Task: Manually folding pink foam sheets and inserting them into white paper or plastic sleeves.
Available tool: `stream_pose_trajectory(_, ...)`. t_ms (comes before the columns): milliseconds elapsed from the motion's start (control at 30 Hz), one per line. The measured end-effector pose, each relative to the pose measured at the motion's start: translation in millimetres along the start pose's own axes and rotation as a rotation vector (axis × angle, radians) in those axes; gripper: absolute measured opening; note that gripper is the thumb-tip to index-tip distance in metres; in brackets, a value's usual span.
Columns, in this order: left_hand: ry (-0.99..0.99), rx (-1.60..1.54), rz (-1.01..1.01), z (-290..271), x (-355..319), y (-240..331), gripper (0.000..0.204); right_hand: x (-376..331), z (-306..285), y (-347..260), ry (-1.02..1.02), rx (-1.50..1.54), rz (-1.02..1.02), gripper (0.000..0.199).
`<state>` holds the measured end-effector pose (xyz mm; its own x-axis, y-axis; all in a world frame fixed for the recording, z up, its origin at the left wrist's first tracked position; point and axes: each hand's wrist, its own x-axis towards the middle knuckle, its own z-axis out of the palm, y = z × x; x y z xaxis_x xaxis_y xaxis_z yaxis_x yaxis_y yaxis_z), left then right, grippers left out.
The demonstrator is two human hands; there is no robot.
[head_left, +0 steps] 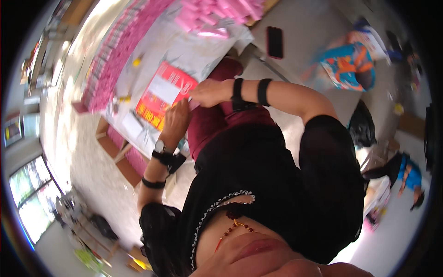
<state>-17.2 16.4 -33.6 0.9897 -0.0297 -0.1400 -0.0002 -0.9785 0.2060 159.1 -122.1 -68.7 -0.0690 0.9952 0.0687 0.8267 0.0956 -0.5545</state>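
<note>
My left hand [176,121], with a watch on its wrist, and my right hand [211,93] come close together at the edge of the table, in front of my dark red trousers. The fingers of both are closed. Between the fingertips is something small and pinkish, mostly hidden, whose kind I cannot make out. Just beyond the hands a red and yellow printed sheet or flat packet [150,104] lies on the table, with a white paper [164,90] on top of it. The white table cover [194,53] has a leaf pattern.
Pink wrapped sticks [217,11] lie piled at the far side, and a long pink stack [108,60] lines the left. A phone [274,42], a blue and orange bag [348,69] and a black plastic bag [361,122] are to the right. A cardboard box [127,168] stands at left; a person [408,173] is far right.
</note>
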Motion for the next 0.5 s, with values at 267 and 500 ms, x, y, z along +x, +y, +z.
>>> stream_pose_trajectory(267,0.159,-0.587,-0.019,19.2,-19.2,-11.8,0.023,16.2,-23.9,-26.7,0.046,-0.450,-0.135,0.016)
stream_pose_trajectory(500,-0.302,-1.869,-0.321,-12.6,-47.6,-11.6,0.018,22.1,-54.8,10.6,0.170,-0.391,0.045,0.032)
